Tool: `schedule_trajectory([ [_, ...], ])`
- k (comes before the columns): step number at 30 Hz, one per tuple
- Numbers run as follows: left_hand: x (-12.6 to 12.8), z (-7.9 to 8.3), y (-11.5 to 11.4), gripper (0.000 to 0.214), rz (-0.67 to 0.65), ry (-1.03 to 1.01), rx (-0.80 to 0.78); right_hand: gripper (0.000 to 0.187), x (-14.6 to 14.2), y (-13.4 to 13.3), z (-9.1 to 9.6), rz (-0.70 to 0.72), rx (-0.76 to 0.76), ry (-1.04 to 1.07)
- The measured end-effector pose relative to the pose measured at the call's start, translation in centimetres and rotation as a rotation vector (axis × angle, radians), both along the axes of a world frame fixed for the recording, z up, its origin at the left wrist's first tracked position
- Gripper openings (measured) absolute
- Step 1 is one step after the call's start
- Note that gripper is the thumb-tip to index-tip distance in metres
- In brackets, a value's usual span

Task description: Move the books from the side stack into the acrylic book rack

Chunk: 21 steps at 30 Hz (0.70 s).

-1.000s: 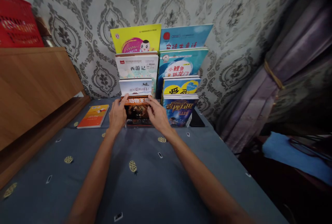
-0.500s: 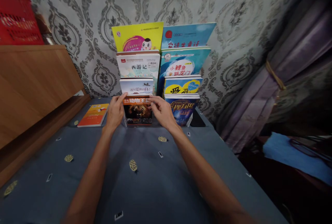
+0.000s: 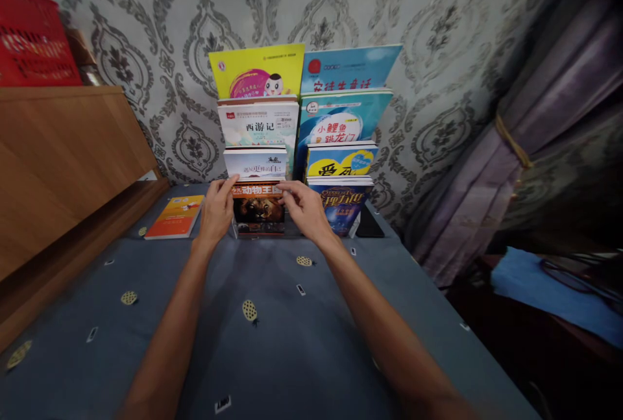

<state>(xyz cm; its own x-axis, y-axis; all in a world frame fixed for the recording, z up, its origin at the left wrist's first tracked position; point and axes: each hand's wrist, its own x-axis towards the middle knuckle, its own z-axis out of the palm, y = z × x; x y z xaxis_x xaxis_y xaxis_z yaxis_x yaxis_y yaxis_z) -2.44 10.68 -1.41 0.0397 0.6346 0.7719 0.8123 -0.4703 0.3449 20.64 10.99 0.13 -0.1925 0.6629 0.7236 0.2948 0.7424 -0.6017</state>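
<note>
A book with an orange title band and a lion on its dark cover [image 3: 259, 209] stands upright in the front tier of a stepped book display. Its left edge is pinched by my left hand [image 3: 217, 207], fingertips at the upper corner. On the opposite side my right hand [image 3: 302, 208] grips the upper right corner with thumb and fingers. Behind it rise a pale book [image 3: 256, 161], a white book [image 3: 257, 124] and a yellow book [image 3: 257, 69]. To the right, a dark blue book [image 3: 343, 206] stands in front of a yellow-and-blue one [image 3: 341, 160] and two taller blue ones.
An orange book [image 3: 175, 217] lies flat on the dark blue patterned tablecloth [image 3: 272, 355] at left. A wooden cabinet [image 3: 63, 167] with a red basket [image 3: 36, 37] borders the left. A dark flat object [image 3: 370, 224] lies right of the display, and a purple curtain [image 3: 467, 167] hangs beyond.
The view has shifted very slightly. The lion book sits a touch straighter and higher between my hands, which keep the same places on its sides.
</note>
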Motion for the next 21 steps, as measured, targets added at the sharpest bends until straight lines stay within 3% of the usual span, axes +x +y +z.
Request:
schedule_trajectory([
  [21, 0.09, 0.23, -0.21, 0.044, 0.019, 0.025, 0.002, 0.028, 0.2, -0.21, 0.22, -0.047, -0.03, -0.017],
])
